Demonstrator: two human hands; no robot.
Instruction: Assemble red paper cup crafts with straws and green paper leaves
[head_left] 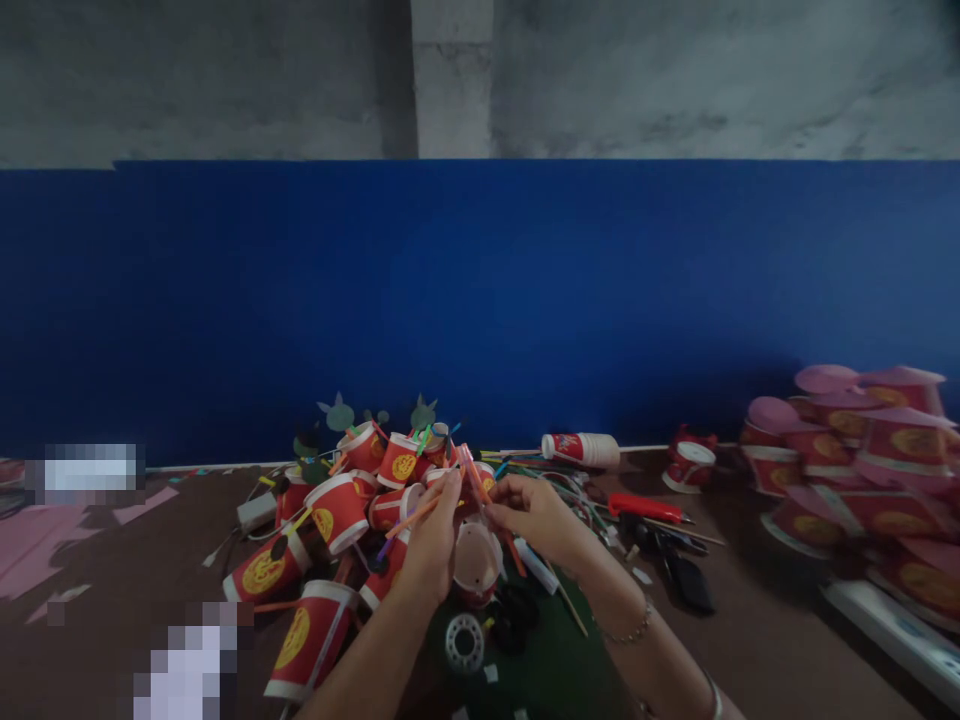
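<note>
In the head view, my left hand (431,540) is closed, with a thin orange straw (409,520) crossing its fingers. My right hand (536,515) pinches at a see-through, reddish-orange strip (471,470) that rises between both hands; its exact kind is unclear. Just under my fingertips is a red paper cup (477,560), its pale round face with small holes turned towards me. Several red paper cups with yellow round emblems, such as this tilted one (337,510), lie heaped beside my left hand, with coloured straws among them.
A stack of nested paper cups (581,449) lies by the blue wall panel (480,300). Right of my hands are a red-handled tool (649,508) and black scissors (686,575). Pink-topped cups (862,450) are piled far right. A white-and-black ring (464,643) lies in front.
</note>
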